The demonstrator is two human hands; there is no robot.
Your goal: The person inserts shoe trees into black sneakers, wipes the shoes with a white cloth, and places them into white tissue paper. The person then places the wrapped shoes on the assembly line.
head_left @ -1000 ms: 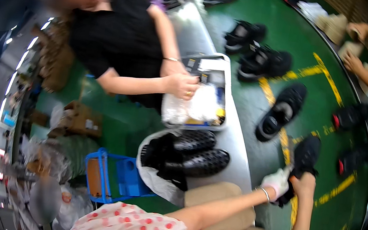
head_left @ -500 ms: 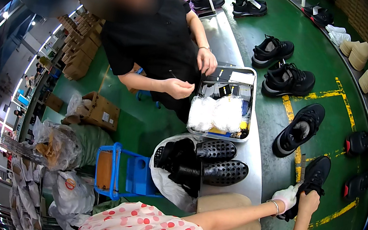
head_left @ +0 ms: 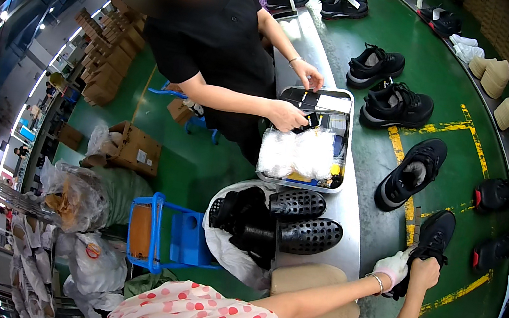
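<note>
A black lace-up sneaker [head_left: 437,231] stands at the lower right with its toe pointing away from me. My left hand [head_left: 393,266], in a white glove, is closed on the near left side of the shoe. My right hand [head_left: 425,273], bare, grips the shoe around its laces and opening. My fingers hide part of the opening and heel. Another black sneaker [head_left: 412,174] lies just beyond, its opening upward with pale stuffing inside.
Past it, several black sneakers [head_left: 398,106] stand on the green surface [head_left: 451,97] with yellow lines. A co-worker in black [head_left: 220,40] reaches into a metal tray [head_left: 340,172]. Black perforated shoe forms [head_left: 310,236] and beige forms [head_left: 315,282] lie nearer; a blue stool [head_left: 153,229] stands left.
The co-worker's hands have moved right and down into the tray, one on a small black item. My hands keep their hold on the sneaker. Someone's fingers now show at the far right edge.
</note>
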